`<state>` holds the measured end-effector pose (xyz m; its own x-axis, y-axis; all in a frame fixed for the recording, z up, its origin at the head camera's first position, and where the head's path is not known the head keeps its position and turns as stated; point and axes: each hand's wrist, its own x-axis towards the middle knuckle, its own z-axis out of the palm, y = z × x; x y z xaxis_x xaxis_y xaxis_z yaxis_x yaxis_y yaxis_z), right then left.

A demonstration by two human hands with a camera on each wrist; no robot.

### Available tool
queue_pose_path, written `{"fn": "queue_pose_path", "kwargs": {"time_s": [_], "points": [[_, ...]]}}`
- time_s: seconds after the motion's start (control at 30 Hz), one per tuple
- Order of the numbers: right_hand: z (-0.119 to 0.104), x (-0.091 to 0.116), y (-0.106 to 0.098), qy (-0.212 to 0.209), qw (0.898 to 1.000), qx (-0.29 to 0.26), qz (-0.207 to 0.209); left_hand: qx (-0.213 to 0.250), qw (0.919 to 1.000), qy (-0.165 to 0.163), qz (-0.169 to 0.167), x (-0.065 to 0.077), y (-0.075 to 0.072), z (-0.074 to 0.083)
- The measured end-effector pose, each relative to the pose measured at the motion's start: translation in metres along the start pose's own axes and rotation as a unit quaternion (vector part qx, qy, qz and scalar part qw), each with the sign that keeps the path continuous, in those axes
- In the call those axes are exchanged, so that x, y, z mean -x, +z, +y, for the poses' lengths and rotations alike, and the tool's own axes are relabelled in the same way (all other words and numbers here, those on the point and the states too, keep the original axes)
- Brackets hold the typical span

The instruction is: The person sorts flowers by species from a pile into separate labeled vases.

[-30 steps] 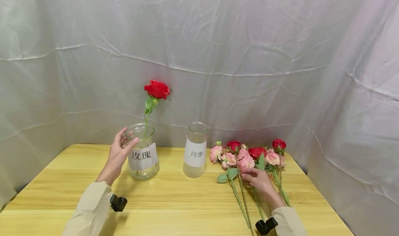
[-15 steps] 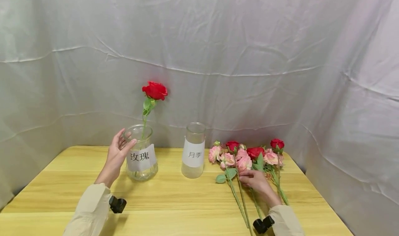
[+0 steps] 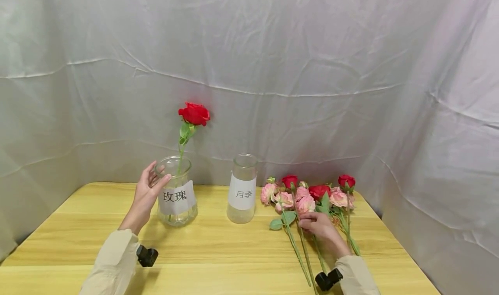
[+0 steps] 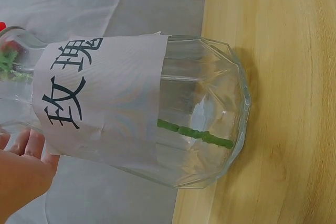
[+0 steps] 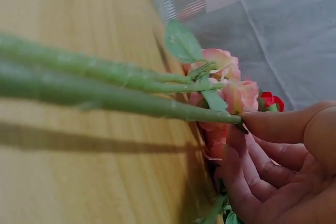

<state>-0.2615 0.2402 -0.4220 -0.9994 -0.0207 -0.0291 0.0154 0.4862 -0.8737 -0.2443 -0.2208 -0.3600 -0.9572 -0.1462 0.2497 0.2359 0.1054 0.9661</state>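
Observation:
My left hand [image 3: 148, 195] grips the neck of a wide glass vase [image 4: 205, 66], thumb on the near side. One red rose [image 3: 194, 114] stands in this vase, leaning right, its stem visible through the glass. The paper label [image 3: 178, 197] bears two dark characters. At the right, my right hand [image 3: 322, 231] pinches a green stem [image 5: 173, 109] between thumb and fingers. That stem seems to belong to the red rose [image 3: 290, 182] at the left of the flower pile. Pink flowers [image 3: 306, 204] lie just beyond the fingertips.
Between the hands stands a narrower glass vase [image 3: 241, 212] with its own paper label. More red roses [image 3: 346, 181] lie among the pink flowers, stems toward the front. A grey cloth [image 3: 249, 69] hangs behind the wooden table [image 3: 218, 251].
The right hand's fingers have drawn together on the stem. The left hand keeps its hold on the vase. The whole head view has shifted slightly.

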Motion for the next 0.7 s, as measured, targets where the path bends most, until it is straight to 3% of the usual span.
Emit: {"fn": "queue_pose_path", "kwargs": {"time_s": [0.13, 0.23, 0.47, 0.7], "points": [[-0.003, 0.001, -0.003, 0.012, 0.999, -0.035, -0.009, -0.001, 1.0000, 0.000, 0.000, 0.000, -0.001, 0.000], [-0.006, 0.003, -0.007, 0.017, 0.995, -0.092, -0.026, 0.000, 1.0000, 0.000, 0.001, 0.000, -0.001, 0.000], [-0.011, 0.003, -0.016, 0.033, 0.965, -0.245, -0.084, 0.001, 1.0000, -0.002, 0.003, 0.001, -0.001, 0.000], [-0.014, 0.004, -0.018, 0.035, 0.956, -0.277, -0.094, 0.005, 1.0000, -0.006, 0.004, 0.000, 0.000, 0.000]]}}
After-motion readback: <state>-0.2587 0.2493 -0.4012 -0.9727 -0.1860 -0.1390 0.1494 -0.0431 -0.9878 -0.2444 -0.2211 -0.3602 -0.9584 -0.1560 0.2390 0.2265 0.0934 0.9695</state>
